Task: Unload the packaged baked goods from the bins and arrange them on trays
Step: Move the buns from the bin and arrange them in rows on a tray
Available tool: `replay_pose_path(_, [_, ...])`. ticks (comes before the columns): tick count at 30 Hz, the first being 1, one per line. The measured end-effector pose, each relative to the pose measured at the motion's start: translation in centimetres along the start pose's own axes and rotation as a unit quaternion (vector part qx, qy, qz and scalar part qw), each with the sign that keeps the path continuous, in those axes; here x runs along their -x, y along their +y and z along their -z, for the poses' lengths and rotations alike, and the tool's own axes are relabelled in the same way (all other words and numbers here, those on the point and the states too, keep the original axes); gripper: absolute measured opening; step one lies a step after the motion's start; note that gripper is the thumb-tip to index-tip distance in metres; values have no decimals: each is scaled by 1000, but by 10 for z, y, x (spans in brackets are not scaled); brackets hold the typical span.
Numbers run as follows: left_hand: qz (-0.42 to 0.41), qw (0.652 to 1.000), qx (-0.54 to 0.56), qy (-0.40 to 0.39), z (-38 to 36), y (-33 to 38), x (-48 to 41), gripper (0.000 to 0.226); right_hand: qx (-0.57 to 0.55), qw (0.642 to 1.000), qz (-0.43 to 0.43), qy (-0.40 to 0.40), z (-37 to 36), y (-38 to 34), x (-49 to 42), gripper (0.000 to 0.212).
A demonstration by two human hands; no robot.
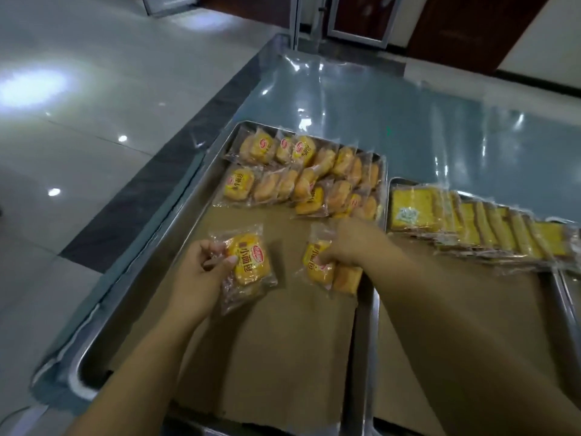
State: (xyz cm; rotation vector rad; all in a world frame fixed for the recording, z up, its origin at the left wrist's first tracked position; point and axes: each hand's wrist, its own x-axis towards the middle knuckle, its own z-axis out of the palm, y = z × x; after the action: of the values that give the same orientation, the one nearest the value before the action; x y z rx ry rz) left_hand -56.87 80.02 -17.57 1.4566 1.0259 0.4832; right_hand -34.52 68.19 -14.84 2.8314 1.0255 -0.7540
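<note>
Near rim: the left tray (80, 369) has its rounded corner at the near-left end of the bench, and its long left wall runs close along the bench edge.
Liner: brown paper liner (283, 341) covers the tray floor, ragged at the near edge. It lies bare between my forearms.
Left grip (201, 272): clamped on the left bun packet (248, 262), thumb on top and fingers curled round its left edge. The packet is tilted over the liner, left of the middle. I cannot tell whether it rests or is lifted.
Right grip (349, 243): fingers curled down, pinching the right bun packet (316, 262) near the tray's right wall.
Neighbour: a second packet (345, 280) touches its right side, just beside the rim. I cannot tell whether I hold it too.
Open room: bare liner lies between the two held packets and ahead of them.
Right tray (392, 184): its rim is just beside the left tray's, and my right forearm crosses it.
Bun rows (298, 177): two overlapping rows fill the left tray's far end, up to the far and right walls.
Cake slice packets (471, 225): one overlapped row leans across the right tray's far part.
Bench (408, 121): shiny film lies open beyond both trays.
Floor (78, 136): pale tiles lie off the left edge.
</note>
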Motion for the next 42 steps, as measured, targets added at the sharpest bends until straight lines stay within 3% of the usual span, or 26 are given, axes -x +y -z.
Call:
replay_pose_path(3, [4, 999, -5, -32, -3, 4, -20, 16, -51, 994, -18, 93, -11, -3, 0, 93])
replay_pose_path(7, [20, 998, 3, -57, -10, 4, -39, 15, 52, 978, -21, 200, -36, -4, 14, 78])
replay_pose_path(12, [25, 996, 32, -80, -13, -4, -48, 15, 53, 946, 34, 318, -69, -3, 31, 54])
replay_pose_path(16, [28, 995, 31, -90, -10, -7, -51, 15, 105, 975, 22, 194, -81, 0, 21, 58])
replay_pose_path(22, [20, 994, 35, -104, -1, -4, -44, 18, 30, 986, -20, 163, -61, -9, 17, 56])
replay_pose_path(27, [17, 993, 38, -112, 12, -4, -39, 25, -92, 966, 6, 240, -53, -37, 45, 57])
replay_pose_path(31, [2, 990, 66, -126, 13, -8, -28, 25, -215, 965, 52, 142, -67, -63, 67, 62])
replay_pose_path(35, [-15, 988, 72, -137, 11, -17, -13, 18, -391, 912, 52, 115, -84, -68, 78, 32])
replay_pose_path(38, [-4, 992, 69, -108, 14, -23, -7, 7, -492, 863, 13, 114, -90, -54, 82, 28])
replay_pose_path(40, [9, 995, 58, -86, 17, -28, -5, 8, -510, 848, 0, 147, -92, -42, 86, 25])
replay_pose_path(42, [18, 996, 39, -75, 19, -34, -3, 18, -485, 856, -16, 181, -93, -32, 93, 32])
